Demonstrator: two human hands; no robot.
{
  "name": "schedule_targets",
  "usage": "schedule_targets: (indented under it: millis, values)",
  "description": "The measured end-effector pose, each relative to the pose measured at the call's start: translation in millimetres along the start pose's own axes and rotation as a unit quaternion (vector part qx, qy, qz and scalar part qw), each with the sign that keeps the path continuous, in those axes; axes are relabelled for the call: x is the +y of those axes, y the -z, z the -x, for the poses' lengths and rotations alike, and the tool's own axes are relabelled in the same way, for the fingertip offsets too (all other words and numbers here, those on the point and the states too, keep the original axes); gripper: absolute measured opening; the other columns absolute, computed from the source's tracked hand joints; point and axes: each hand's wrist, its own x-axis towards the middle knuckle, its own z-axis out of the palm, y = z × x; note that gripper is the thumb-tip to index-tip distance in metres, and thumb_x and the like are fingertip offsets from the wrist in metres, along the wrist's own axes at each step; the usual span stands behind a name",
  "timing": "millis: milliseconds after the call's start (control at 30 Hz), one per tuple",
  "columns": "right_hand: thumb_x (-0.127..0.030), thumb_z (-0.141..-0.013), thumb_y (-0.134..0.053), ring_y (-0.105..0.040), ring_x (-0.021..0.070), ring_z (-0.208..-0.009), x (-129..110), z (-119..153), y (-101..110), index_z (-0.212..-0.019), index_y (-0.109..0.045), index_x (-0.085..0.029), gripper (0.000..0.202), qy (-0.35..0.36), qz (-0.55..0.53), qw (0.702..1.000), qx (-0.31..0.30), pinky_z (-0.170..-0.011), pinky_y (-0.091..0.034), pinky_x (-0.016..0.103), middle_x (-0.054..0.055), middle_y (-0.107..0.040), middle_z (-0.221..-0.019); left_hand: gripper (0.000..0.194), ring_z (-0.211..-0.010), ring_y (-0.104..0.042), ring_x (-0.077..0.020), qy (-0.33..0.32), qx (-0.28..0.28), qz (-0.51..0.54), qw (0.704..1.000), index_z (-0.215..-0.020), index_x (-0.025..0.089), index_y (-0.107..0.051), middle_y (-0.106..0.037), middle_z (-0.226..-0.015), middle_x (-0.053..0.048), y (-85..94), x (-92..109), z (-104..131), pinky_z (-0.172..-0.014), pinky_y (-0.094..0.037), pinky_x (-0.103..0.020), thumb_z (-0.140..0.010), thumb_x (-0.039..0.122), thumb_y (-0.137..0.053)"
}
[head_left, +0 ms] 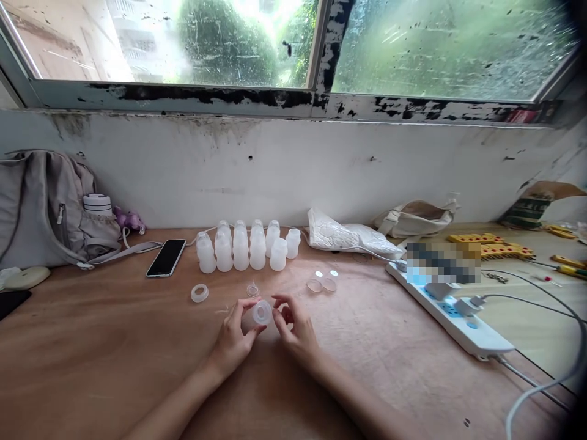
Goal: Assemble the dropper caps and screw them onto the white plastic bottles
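Observation:
My left hand (235,337) is closed around a small translucent white bottle (248,319), tilted so that its open mouth faces me. Just right of that mouth is my right hand (296,330), its index finger and thumb apart and the other fingers bent. I see nothing held in it; whether a fingertip touches the rim I cannot tell. Beyond the hands lie a white ring (200,299) and a small clear piece, perhaps a teat (252,289). Clear round pieces (314,285) with small white discs (334,273) are farther right.
Several frosted bottles (241,250) stand in rows at the back, beside a white plastic packet (330,235). At left are a phone (166,258) and a grey backpack (41,208). A power strip (449,318) with cables (527,302) crosses the right side.

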Motion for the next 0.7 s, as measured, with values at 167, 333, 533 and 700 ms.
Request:
schedule_targets:
  millis: [167, 333, 533, 700]
  values:
    - [-0.036, -0.076, -0.053, -0.05, 0.0094, -0.042, 10, -9, -2, -0.086, -0.054, -0.016, 0.023, -0.161, -0.174, 0.967, -0.092, -0.038, -0.042, 0.02, -0.004, -0.053, -0.056, 0.034, -0.108, -0.048, -0.0227, -0.051, -0.003, -0.064, 0.997, -0.108, 0.022, -0.05, -0.055, -0.111, -0.007, 0.3, 8, 1, -0.094, -0.037, -0.039, -0.074, 0.016, -0.052]
    - [-0.035, -0.075, -0.056, -0.052, 0.0102, -0.048, 13, -7, -8, -0.085, -0.055, -0.017, 0.022, -0.154, -0.16, 0.973, -0.061, -0.046, -0.047, 0.023, -0.001, -0.058, -0.064, 0.029, -0.073, -0.059, -0.0158, 0.04, -0.034, -0.016, 0.998, -0.108, 0.021, -0.049, -0.062, -0.089, -0.004, 1.7, 13, -1, -0.07, -0.047, -0.028, -0.079, 0.023, -0.046]
    - [-0.027, -0.076, -0.055, -0.057, 0.0141, -0.066, 6, -2, -8, -0.091, -0.054, -0.019, 0.017, -0.1, -0.123, 0.983, -0.091, -0.058, -0.05, 0.026, 0.001, -0.06, -0.076, 0.022, -0.068, -0.06, -0.0143, 0.065, -0.015, -0.018, 0.998, -0.098, 0.02, -0.054, -0.065, -0.086, -0.002, -0.1, 15, -2, -0.063, -0.047, -0.024, -0.08, 0.025, -0.043]
    - [-0.019, -0.074, -0.053, -0.056, 0.013, -0.064, 9, -1, -10, -0.086, -0.052, -0.019, 0.013, -0.094, -0.117, 0.985, -0.085, -0.055, -0.047, 0.024, -0.001, -0.059, -0.072, 0.018, -0.062, -0.057, -0.0124, 0.033, -0.009, -0.066, 0.997, -0.095, 0.021, -0.053, -0.062, -0.081, -0.001, -2.9, 14, 0, -0.061, -0.045, -0.023, -0.079, 0.022, -0.043]
